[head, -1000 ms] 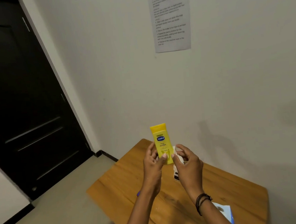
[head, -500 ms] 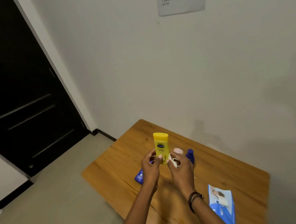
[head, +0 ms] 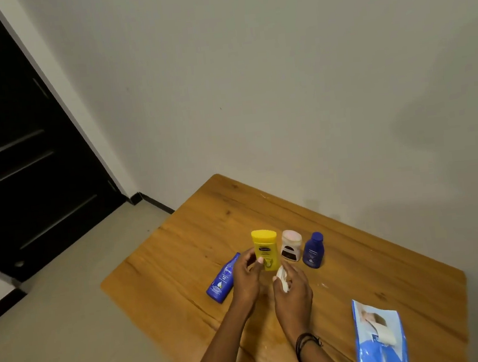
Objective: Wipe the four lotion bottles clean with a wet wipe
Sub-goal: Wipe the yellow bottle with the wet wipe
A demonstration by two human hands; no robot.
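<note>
Left hand [head: 246,277] clamped on the yellow plastic lotion bottle [head: 265,249], upright with cap on top, held low over the wooden bench [head: 179,246] or just touching it, can't tell which. Right hand [head: 292,288] closed round a crumpled white wet wipe [head: 282,279], just beside the bottle's lower edge, wipe not clearly on the plastic

Other three bottles: blue flat tube-style bottle [head: 223,279] lying down just left of the left hand; white squat bottle with dark label [head: 291,246] and small dark-blue round-shouldered bottle [head: 313,251] standing just right of the yellow one. Blue wipes pack [head: 380,340] near the bench's front right, flap open

Step looks like finishing or setting down the yellow bottle. Next move likely: stand it square, let go, pick up another bottle without knocking its neighbours
</note>
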